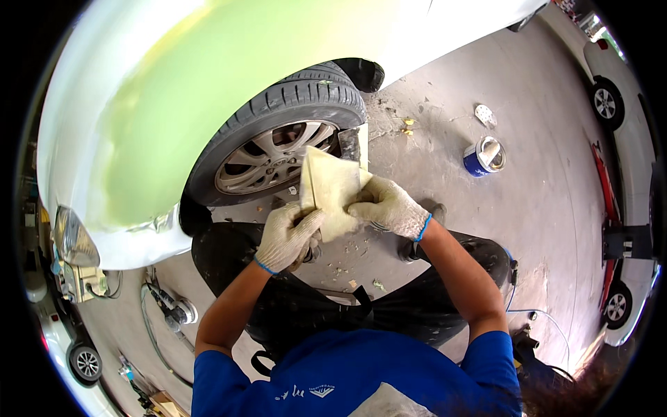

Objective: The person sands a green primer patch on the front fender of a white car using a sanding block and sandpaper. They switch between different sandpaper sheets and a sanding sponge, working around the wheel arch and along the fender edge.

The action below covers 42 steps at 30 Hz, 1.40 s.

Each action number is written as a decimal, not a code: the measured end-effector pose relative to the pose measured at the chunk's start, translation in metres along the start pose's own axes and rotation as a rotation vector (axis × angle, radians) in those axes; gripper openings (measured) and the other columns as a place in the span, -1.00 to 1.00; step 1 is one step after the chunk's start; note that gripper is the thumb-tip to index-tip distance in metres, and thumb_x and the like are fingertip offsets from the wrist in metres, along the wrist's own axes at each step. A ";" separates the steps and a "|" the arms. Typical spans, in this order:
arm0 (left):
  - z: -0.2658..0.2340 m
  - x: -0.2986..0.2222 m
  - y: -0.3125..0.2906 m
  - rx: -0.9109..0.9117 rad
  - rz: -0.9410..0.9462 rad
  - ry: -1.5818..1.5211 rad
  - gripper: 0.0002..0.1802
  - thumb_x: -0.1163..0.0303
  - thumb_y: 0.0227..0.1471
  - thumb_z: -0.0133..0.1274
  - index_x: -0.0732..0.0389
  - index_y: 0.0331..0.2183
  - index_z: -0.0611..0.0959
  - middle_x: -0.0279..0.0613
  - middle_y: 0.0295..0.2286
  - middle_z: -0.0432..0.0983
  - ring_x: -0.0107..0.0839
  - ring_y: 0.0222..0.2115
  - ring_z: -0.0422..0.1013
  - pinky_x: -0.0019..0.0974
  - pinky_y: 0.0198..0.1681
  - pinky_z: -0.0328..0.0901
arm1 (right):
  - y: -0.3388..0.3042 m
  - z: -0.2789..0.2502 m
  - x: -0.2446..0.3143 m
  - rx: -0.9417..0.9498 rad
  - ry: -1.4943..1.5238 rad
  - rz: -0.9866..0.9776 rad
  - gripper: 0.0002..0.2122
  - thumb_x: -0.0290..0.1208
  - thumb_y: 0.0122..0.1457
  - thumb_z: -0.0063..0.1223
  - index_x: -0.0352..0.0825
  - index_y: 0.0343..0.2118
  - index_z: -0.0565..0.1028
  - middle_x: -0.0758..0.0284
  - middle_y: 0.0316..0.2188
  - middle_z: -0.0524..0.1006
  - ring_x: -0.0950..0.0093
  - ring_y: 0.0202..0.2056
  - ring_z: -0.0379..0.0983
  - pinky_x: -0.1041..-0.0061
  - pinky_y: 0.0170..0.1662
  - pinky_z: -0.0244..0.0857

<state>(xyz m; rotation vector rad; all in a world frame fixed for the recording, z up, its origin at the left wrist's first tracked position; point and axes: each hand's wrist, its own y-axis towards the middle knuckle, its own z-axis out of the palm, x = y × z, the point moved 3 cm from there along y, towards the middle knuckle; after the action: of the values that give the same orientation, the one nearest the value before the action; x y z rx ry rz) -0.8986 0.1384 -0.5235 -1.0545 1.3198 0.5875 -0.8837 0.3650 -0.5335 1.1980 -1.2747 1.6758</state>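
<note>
Both my hands wear off-white knit gloves with blue cuffs. Between them is a folded, creased pale yellow sheet, apparently sandpaper (332,191). My left hand (286,233) is closed on its lower left edge, thumb lying across the front. On the right edge, my right hand (390,207) pinches the sheet with the thumb in front; its fingers are partly hidden behind. A dark, scuffed flat piece with a pale edge (350,144) shows just behind the sheet, and I cannot tell what bears it. Beyond stands the car's front wheel (271,163), below a fender (160,118) coated in yellow-green filler.
A blue-and-white can (479,161) stands on the floor to the right, near a pale round scrap (485,115). At lower left lies a sander (177,311) with its hose. A blue hose (542,314) runs at right. Other cars (87,363) stand around.
</note>
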 end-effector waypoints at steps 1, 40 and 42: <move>-0.004 0.001 0.002 -0.002 -0.029 -0.039 -0.76 0.31 0.19 0.18 0.32 -0.26 0.66 -0.31 -0.57 0.54 -0.66 -0.66 0.39 -0.55 -0.63 0.27 | 0.000 -0.001 0.006 0.018 -0.081 0.006 -0.75 -0.47 0.14 0.24 -0.47 -0.17 0.48 0.33 -0.36 0.60 0.61 -0.31 0.49 0.58 -0.25 0.38; 0.030 0.022 0.045 0.222 0.000 0.605 -0.77 0.27 0.09 0.15 0.18 -0.25 0.70 0.03 -0.53 0.52 -0.04 -0.51 0.51 -0.17 -0.45 0.36 | 0.177 -0.176 0.010 -0.413 0.709 -0.444 -0.80 -0.51 0.21 0.17 -0.47 -0.16 0.53 0.22 -0.31 0.60 0.41 -0.32 0.60 0.44 -0.18 0.57; 0.031 0.022 0.045 0.226 -0.001 0.603 -0.77 0.27 0.09 0.15 0.18 -0.25 0.70 0.03 -0.53 0.52 -0.04 -0.51 0.51 -0.18 -0.44 0.36 | 0.178 -0.172 0.013 -0.430 0.670 -0.429 -0.78 -0.50 0.22 0.14 -0.46 -0.11 0.51 0.21 -0.26 0.60 0.40 -0.26 0.60 0.40 -0.11 0.53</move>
<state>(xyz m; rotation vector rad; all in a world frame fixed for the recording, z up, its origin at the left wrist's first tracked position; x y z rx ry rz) -0.9179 0.1806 -0.5597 -1.0827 1.8575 0.1039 -1.0939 0.4828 -0.5916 0.5241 -0.8173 1.2384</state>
